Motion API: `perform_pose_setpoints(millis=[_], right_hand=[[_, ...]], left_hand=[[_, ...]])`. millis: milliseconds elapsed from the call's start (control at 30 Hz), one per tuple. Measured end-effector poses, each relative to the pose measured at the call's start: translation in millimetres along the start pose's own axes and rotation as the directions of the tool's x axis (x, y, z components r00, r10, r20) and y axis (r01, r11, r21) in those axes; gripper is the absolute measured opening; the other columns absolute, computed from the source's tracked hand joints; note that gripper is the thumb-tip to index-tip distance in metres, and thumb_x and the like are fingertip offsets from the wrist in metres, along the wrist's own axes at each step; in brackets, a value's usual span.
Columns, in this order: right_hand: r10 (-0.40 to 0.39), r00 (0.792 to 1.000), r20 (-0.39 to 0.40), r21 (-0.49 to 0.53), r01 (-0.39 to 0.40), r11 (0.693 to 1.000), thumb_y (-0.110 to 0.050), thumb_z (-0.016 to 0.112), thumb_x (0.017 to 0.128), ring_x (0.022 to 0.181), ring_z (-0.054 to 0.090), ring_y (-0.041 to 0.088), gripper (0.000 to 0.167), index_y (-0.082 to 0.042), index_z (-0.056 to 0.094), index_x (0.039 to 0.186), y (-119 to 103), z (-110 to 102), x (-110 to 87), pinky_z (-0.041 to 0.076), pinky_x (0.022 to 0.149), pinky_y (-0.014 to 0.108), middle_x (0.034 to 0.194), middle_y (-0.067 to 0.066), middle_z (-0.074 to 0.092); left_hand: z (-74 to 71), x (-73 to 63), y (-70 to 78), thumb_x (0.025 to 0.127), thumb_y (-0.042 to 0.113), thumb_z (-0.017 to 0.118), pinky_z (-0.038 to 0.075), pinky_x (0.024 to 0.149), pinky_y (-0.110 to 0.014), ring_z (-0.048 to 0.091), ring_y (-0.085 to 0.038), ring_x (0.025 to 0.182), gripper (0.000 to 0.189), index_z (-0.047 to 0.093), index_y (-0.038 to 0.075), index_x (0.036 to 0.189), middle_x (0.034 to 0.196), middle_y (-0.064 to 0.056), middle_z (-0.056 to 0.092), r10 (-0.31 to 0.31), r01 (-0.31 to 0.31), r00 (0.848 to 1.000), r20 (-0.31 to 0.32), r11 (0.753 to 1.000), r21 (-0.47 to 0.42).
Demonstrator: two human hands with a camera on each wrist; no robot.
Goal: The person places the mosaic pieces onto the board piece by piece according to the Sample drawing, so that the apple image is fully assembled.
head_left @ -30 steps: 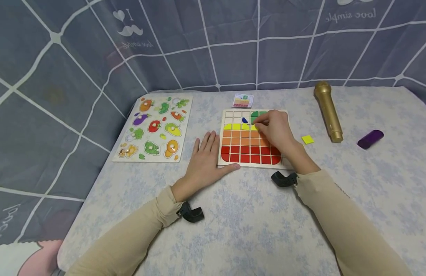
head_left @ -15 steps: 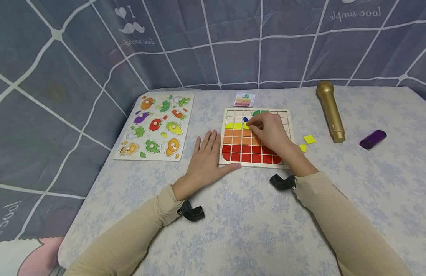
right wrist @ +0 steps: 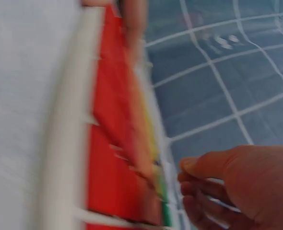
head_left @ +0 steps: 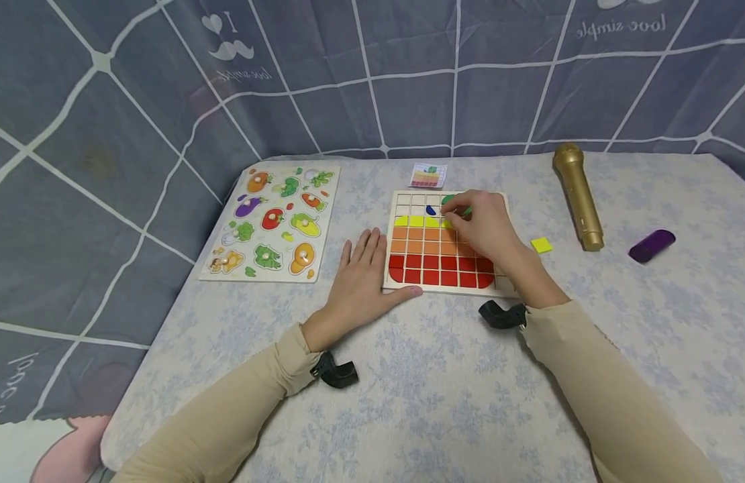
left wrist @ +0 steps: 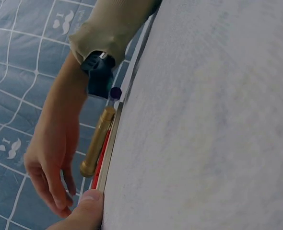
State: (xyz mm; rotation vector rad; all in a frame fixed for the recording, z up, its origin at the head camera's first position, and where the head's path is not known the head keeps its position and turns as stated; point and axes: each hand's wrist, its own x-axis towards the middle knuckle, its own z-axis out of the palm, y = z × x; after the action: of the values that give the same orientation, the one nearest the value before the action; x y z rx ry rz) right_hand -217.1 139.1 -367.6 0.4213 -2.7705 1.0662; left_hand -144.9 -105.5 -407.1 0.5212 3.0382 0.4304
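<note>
My left hand [head_left: 357,275] lies flat on the table beside the puzzle board [head_left: 445,291], with its thumb at the board's front left corner. The board has rows of red, orange and yellow square tiles. My right hand [head_left: 487,225] is over its upper right part, fingers curled, fingertips close over the right end of the row of yellow tiles [head_left: 417,221]. In the right wrist view its thumb and index finger [right wrist: 206,165] come together with nothing visible between them. A small dark blue piece [head_left: 431,210] lies just left of those fingertips. Green tiles [head_left: 448,199] are partly hidden behind the hand.
A loose yellow tile [head_left: 541,245] lies right of the board. Farther right are a gold microphone [head_left: 578,198] and a purple cylinder [head_left: 652,246]. A pattern card [head_left: 428,176] stands behind the board. A vegetable puzzle [head_left: 266,225] is at the left.
My right hand has shifted left to the third yellow tile, then back right. A second loose yellow tile beside the board shows only in the middle frame. The left hand has stayed put.
</note>
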Motion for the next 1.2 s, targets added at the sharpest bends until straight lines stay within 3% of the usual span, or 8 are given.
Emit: perform_pose_setpoints(millis=[300, 567, 667, 867, 1200], right_hand=[[0.059, 0.997, 0.045, -0.023, -0.058, 0.998, -0.003, 0.069, 0.098, 0.1, 0.075, 0.042, 0.018, 0.002, 0.078, 0.112, 23.4, -44.0, -31.5, 0.059, 0.093, 0.056, 0.114, 0.023, 0.076], [0.01, 0.978, 0.207, -0.174, 0.027, 0.984, -0.001, 0.075, 0.092, 0.096, 0.074, 0.037, 0.021, 0.005, 0.077, 0.112, 51.9, -89.4, -52.6, 0.06, 0.088, 0.056, 0.104, 0.023, 0.077], [0.033, 0.968, 0.249, -0.232, 0.027, 0.972, 0.002, 0.078, 0.087, 0.091, 0.074, 0.036, 0.025, 0.005, 0.076, 0.112, 57.9, -98.9, -54.8, 0.06, 0.084, 0.055, 0.102, 0.023, 0.077], [0.071, 0.952, 0.298, -0.287, 0.018, 0.958, 0.007, 0.078, 0.082, 0.083, 0.073, 0.033, 0.027, 0.006, 0.076, 0.109, 65.8, -100.1, -53.9, 0.058, 0.076, 0.048, 0.093, 0.022, 0.076], [-0.036, 0.984, 0.176, -0.266, 0.082, 0.961, -0.006, 0.086, 0.083, 0.072, 0.065, 0.022, 0.023, 0.001, 0.078, 0.103, 73.9, -90.8, -54.2, 0.049, 0.064, 0.035, 0.08, 0.011, 0.074]], left_hand=[[-0.4, 2.3, 0.5, 0.09, 0.081, 0.058, -0.001, 0.133, -0.055, 0.004, -0.029, 0.166, 0.12, 0.015, 0.001, 0.168, 0.177, -0.015, 0.011, 0.014, -0.014, 1.0, -0.004, 1.0, -0.003], [-2.7, -0.7, -1.1, 0.089, 0.082, 0.058, 0.001, 0.132, -0.056, 0.006, -0.03, 0.166, 0.121, 0.017, 0.0, 0.168, 0.177, -0.016, 0.013, 0.004, -0.003, 1.0, -0.022, 1.0, 0.011], [-1.5, -1.3, -0.2, 0.089, 0.082, 0.057, 0.002, 0.132, -0.057, 0.006, -0.031, 0.166, 0.121, 0.016, 0.0, 0.168, 0.177, -0.017, 0.013, 0.012, -0.012, 1.0, -0.017, 1.0, 0.004], [0.6, -1.0, -0.1, 0.089, 0.082, 0.057, 0.0, 0.132, -0.056, 0.005, -0.03, 0.166, 0.121, 0.016, 0.0, 0.168, 0.177, -0.016, 0.012, 0.013, -0.013, 1.0, -0.011, 1.0, 0.0], [-1.1, -0.4, 0.3, 0.09, 0.082, 0.055, 0.0, 0.133, -0.055, 0.004, -0.03, 0.166, 0.121, 0.015, 0.0, 0.168, 0.177, -0.017, 0.011, 0.006, -0.006, 1.0, 0.003, 1.0, 0.017]])
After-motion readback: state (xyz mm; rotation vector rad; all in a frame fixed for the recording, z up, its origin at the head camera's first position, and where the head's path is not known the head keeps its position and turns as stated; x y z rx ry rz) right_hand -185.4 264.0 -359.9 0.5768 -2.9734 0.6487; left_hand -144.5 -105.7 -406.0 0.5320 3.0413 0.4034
